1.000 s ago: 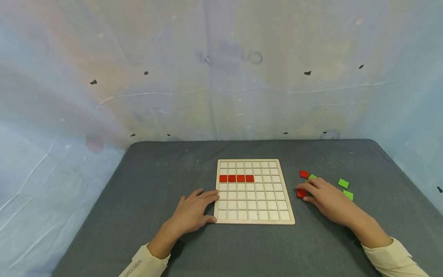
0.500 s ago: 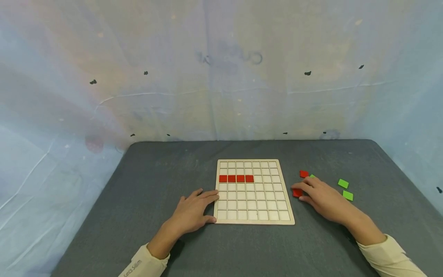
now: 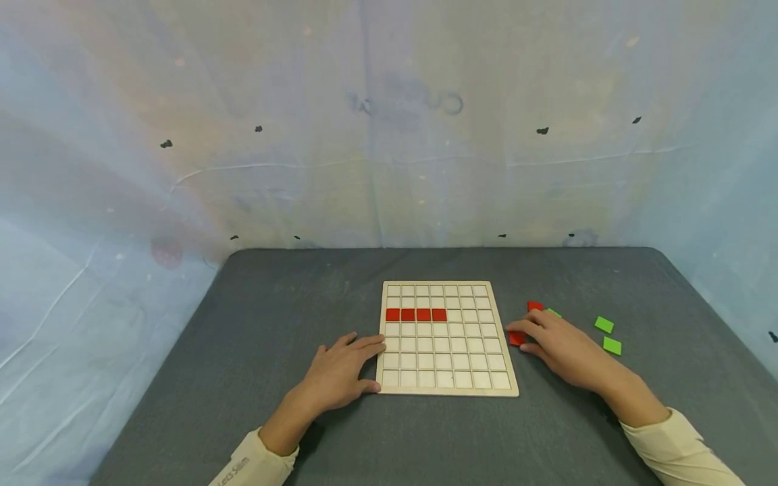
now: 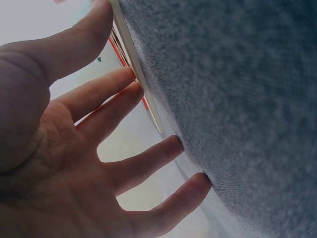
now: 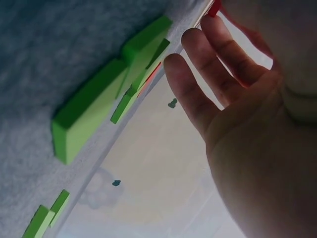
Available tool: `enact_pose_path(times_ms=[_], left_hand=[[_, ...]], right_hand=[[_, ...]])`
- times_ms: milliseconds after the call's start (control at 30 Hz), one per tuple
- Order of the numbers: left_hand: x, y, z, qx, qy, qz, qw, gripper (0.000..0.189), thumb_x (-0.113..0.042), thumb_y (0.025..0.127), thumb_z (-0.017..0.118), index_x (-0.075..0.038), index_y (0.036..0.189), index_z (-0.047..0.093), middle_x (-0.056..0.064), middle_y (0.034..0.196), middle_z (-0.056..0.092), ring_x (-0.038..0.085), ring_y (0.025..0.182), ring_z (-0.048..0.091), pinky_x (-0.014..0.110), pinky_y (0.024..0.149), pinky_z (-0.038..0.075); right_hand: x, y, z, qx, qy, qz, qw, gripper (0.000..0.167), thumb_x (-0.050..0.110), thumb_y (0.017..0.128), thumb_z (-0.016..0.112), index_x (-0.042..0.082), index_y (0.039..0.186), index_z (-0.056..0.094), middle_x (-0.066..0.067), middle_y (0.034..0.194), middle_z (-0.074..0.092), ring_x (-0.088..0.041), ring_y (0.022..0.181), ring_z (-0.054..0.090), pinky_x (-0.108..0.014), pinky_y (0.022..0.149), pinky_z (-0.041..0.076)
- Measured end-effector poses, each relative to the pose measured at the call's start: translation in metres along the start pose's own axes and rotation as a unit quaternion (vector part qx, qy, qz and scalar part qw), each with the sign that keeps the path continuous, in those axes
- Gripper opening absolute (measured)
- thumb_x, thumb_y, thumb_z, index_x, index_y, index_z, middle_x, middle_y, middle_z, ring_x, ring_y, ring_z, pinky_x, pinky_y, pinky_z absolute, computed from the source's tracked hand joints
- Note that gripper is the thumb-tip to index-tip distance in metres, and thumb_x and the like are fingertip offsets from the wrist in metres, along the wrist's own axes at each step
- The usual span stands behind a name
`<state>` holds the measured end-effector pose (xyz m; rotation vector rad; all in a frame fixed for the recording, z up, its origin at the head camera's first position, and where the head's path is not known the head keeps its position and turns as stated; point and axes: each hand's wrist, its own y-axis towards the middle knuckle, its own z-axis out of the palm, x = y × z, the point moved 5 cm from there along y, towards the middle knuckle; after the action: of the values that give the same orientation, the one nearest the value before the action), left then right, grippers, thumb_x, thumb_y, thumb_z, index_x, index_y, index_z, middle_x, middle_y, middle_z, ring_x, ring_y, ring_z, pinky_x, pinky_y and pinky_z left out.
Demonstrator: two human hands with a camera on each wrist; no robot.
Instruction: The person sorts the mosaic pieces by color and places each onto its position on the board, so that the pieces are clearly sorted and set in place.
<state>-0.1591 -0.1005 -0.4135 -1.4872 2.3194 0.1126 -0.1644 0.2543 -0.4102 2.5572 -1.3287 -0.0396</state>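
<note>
A pale wooden grid board (image 3: 450, 391) lies flat on the table, with several red square tiles (image 3: 423, 315) in one row of its cells. My left hand (image 3: 340, 371) rests at the board's left edge; in the left wrist view the spread fingers (image 4: 114, 111) are straight, with the thumb and two fingertips touching the edge. Just right of the board, my right hand (image 3: 565, 347) pinches a loose red tile (image 3: 517, 338) between thumb and index finger. The right wrist view shows only a corner of that red tile (image 5: 214, 8) by the fingertips.
Two green tiles (image 3: 604, 325) lie right of the right hand. Behind it, another red tile (image 3: 535, 306) and a green tile (image 3: 554, 312) are partly hidden. Several green tiles (image 5: 94, 109) appear in the right wrist view. A patterned curtain (image 3: 425, 169) hangs behind the table.
The right hand has moved left with the red tile, bringing it close to the board's right edge. My left hand has stayed at the left edge.
</note>
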Motion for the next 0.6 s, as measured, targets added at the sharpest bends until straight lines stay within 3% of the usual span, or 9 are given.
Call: enact_pose_path(times_ms=[600], left_hand=[[-0.002,-0.001,-0.002,0.006,0.003,-0.008,0.9999,0.067,-0.034,0.081,0.082,-0.022,0.142,0.057,-0.005,0.152,0.050,0.040,0.144,0.039,0.077,0.102,0.031]], right_hand=[[0.004,0.012,0.004,0.003,0.007,-0.003,1.0000,0.037,0.021,0.090,0.075,0.020,0.126,0.066,0.005,0.108,0.060,-0.006,0.089,0.056,-0.032,0.076,0.052]])
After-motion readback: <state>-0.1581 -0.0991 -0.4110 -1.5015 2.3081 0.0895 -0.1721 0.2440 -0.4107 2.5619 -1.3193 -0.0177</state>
